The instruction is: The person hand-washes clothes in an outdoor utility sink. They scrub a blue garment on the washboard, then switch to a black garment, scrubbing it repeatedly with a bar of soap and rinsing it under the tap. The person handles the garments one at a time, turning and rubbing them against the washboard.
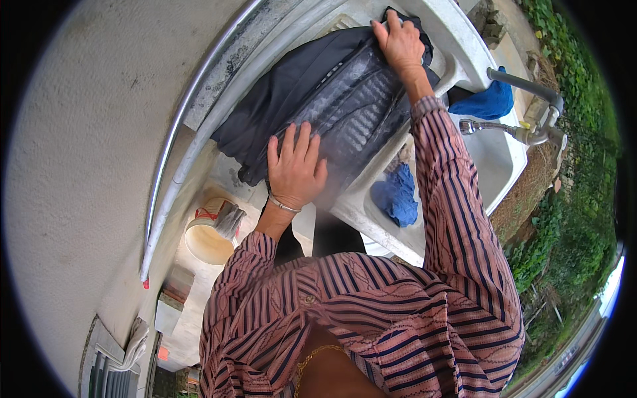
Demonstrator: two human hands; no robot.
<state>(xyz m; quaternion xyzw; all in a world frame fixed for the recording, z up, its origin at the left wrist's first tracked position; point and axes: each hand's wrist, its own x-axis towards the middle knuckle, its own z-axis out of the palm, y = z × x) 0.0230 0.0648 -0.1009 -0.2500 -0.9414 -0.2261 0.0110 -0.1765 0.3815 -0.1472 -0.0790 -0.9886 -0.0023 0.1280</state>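
Note:
A dark, wet garment [343,107] is spread over the sloping washboard part of a white laundry sink [448,22]. Ridges press through its cloth, and whitish suds or residue streak it. My left hand [297,169] lies flat on the near part of the garment, fingers spread. At the far end, my right hand [402,47] curls over bunched dark cloth near the sink's rim. Something pale peeks out beside its fingers; whether that is a held object or the sink's edge, I cannot tell.
A crumpled blue cloth [400,196] lies in a hollow of the sink. At right, a tap [490,127] reaches over a basin, near a blue cloth [485,102] on the rim. Pipes [186,154] run along the left wall. A bucket [211,244] with a grey rag stands below.

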